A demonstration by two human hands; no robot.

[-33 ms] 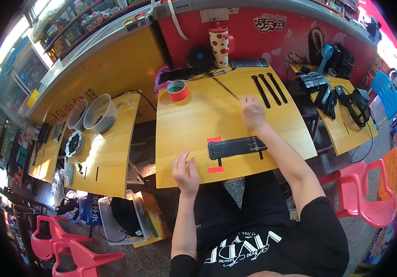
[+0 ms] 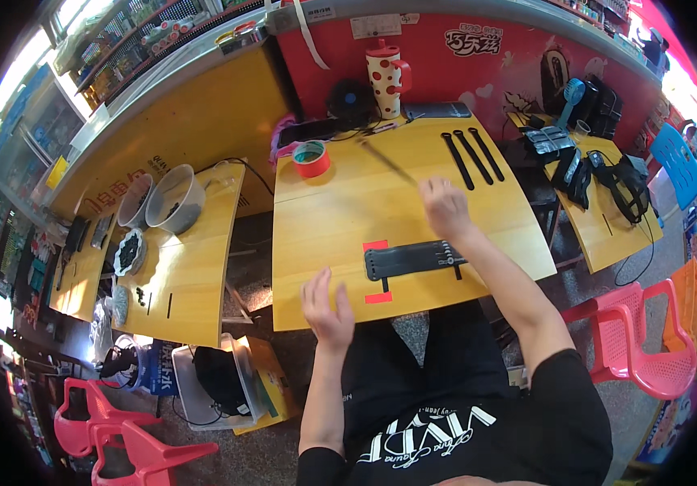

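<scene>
My right hand (image 2: pixel 447 209) is closed over the right half of the table, gripping one end of a narrow dark strap (image 2: pixel 389 162). The strap points away to the far left above the tabletop and is smeared by motion. Three black straps (image 2: pixel 471 158) with a small loop at one end lie side by side at the far right. Near the front edge, my left hand (image 2: pixel 328 310) is held with fingers apart and nothing in it. To its right, a flat black panel (image 2: pixel 409 261) lies across two dark strips, with red tape (image 2: pixel 378 298) marks at its left end.
A red tape roll (image 2: pixel 311 160) sits at the far left of the wooden table (image 2: pixel 316 235). Behind stand a spotted tumbler (image 2: pixel 385 81) and a black round object (image 2: pixel 351 101). Side tables hold clear tubs (image 2: pixel 176 201) and black bags (image 2: pixel 624 186). Pink chairs (image 2: pixel 636 340) flank me.
The strap's far end has swung slightly left. My right hand has shifted a little toward me, while my left hand has barely moved. The panel stays put.
</scene>
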